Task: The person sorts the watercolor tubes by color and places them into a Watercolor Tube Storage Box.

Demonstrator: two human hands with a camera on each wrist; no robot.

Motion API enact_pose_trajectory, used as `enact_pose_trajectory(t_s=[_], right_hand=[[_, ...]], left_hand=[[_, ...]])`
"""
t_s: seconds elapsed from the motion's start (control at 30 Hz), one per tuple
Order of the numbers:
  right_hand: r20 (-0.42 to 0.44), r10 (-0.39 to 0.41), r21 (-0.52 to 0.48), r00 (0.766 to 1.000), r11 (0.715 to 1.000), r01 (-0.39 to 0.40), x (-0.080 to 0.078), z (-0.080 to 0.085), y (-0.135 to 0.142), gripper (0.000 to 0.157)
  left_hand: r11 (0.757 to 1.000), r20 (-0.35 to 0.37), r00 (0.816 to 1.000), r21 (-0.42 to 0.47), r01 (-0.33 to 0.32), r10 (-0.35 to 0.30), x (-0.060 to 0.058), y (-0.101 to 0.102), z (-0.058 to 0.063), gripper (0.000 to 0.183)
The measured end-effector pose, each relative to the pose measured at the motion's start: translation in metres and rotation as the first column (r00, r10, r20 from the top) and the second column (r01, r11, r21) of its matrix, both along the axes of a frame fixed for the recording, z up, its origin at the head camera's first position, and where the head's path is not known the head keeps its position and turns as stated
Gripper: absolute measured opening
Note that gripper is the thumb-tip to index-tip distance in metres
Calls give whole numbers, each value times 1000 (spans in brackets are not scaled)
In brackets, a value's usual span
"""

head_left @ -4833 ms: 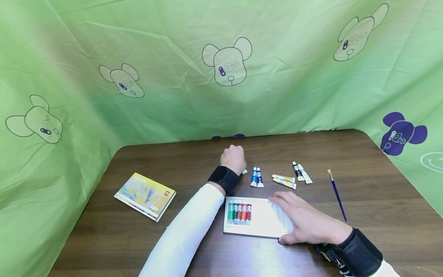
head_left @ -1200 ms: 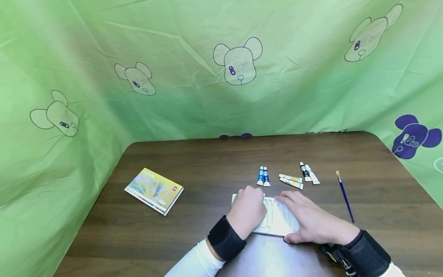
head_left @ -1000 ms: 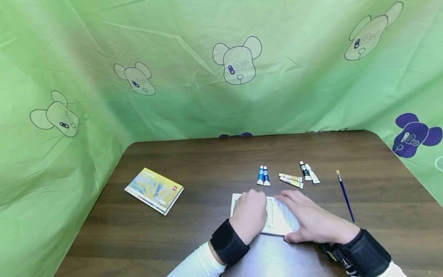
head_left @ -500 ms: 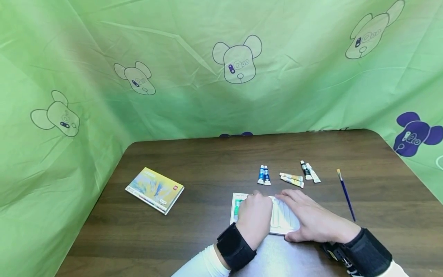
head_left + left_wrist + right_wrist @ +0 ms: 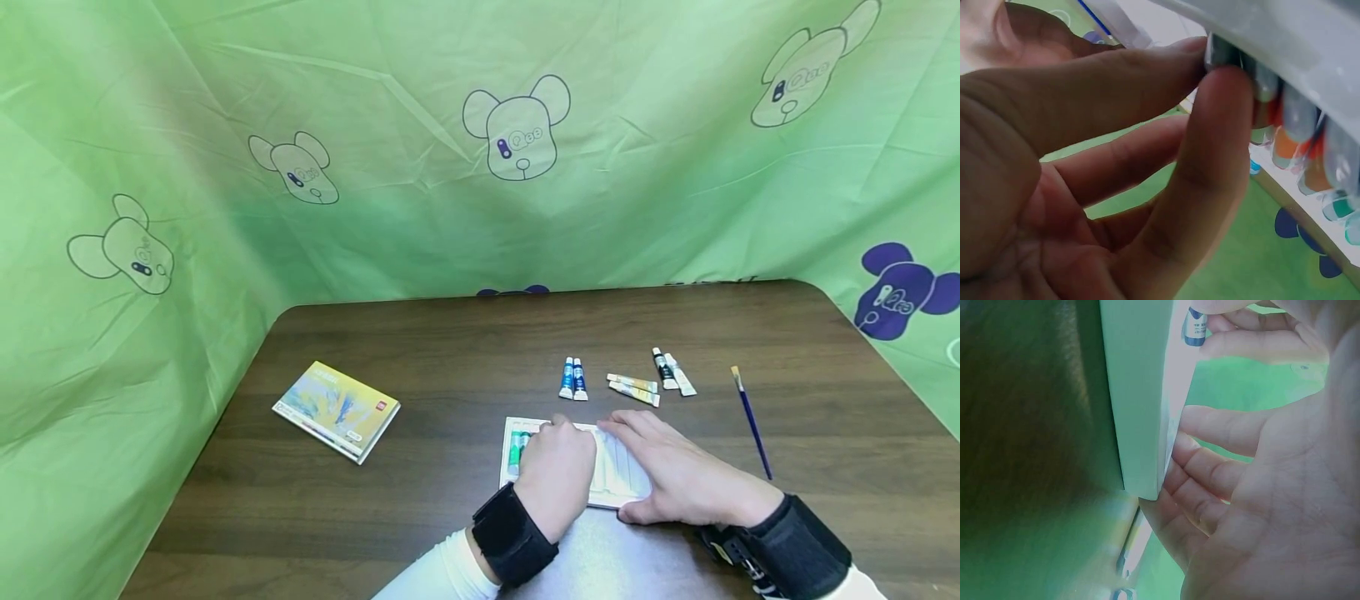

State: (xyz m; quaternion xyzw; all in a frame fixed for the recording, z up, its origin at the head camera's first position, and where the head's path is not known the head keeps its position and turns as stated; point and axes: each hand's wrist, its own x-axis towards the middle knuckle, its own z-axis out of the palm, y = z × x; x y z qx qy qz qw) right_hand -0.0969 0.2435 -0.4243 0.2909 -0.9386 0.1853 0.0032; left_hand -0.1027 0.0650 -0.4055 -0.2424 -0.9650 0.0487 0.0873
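Yellow booklet (image 5: 337,412) far left, blue tubes (image 5: 567,380) and yellow tubes (image 5: 634,397) just beyond the white tray (image 5: 621,477), paintbrush (image 5: 752,427) off right! The left hand (image 5: 557,477) blocks much of the tray, thumb and finger pinching a small dark-ended tube (image 5: 1195,330) there; the right hand (image 5: 682,473) grips the tray's right end.

The right hand (image 5: 1260,478) touches the tray (image 5: 1138,394) with its fingertips.
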Motion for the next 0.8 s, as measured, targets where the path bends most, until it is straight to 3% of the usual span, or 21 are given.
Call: enact_pose_trajectory(t_s=[0.3, 0.57, 0.8], right_hand=[[-41, 11, -2, 999, 1000, -11, -1, 0, -1, 93], [-61, 12, -9, 998, 1000, -13, -1, -1, 0, 93], [-58, 10, -8, 998, 1000, -10, 0, -1, 0, 93]], left_hand=[[999, 10, 1000, -30, -19, 19, -1, 2, 0, 10], [998, -67, 998, -54, -15, 11, 0, 5, -4, 12], [999, -78, 997, -52, -17, 13, 0, 6, -4, 12]])
